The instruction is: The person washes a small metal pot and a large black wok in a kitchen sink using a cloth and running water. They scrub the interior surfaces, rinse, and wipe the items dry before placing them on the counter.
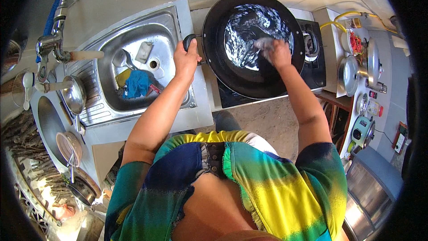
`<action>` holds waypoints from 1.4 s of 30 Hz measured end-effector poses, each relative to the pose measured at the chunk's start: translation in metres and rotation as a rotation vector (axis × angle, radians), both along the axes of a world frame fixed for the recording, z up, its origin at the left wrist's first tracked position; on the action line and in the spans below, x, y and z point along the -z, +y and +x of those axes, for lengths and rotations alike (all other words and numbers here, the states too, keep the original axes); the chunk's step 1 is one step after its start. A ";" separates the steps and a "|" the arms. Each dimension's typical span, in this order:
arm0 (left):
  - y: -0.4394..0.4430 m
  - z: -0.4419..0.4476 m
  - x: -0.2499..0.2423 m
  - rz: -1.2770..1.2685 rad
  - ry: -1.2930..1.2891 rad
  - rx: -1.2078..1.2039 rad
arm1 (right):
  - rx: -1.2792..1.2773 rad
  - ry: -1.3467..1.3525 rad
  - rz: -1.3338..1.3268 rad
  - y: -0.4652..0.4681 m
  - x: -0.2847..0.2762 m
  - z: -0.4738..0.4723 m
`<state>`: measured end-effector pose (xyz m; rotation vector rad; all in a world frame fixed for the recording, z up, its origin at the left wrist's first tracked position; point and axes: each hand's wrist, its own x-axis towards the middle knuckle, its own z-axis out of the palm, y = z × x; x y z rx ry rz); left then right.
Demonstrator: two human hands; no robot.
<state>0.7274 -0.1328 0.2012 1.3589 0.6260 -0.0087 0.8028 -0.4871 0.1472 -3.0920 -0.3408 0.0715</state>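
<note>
A wide black wok [215, 63] with water moving in its bowl rests over a black gas stove [314, 70]. My left hand [186, 59] grips the wok's black side handle [189, 41], thumb on top. Inside the wok, my right hand [280, 53] is closed around a pale crumpled wad [264, 47]. Motion blurs the wad, so its material is unclear. White light glints off the swirling water [239, 52] around it.
Left of the wok, a steel sink [110, 90] holds a blue cloth [137, 83], a ladle [121, 58] and a soap bar [144, 52]. A tap [50, 47] overhangs its drainboard. A lidded pot [349, 73] and rice cooker [362, 132] stand along the right counter.
</note>
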 end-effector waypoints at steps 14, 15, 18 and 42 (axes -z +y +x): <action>0.002 -0.001 0.003 0.009 0.011 0.036 | -0.152 -0.167 0.533 0.167 0.023 0.024; 0.002 -0.001 0.004 0.008 -0.002 0.033 | -0.186 -0.144 0.571 0.169 0.018 0.011; 0.003 -0.001 0.008 -0.003 -0.010 0.039 | -0.331 0.006 0.631 0.159 0.005 -0.027; 0.005 -0.001 0.007 0.117 -0.012 0.067 | -0.558 -0.032 -0.371 -0.012 -0.042 0.104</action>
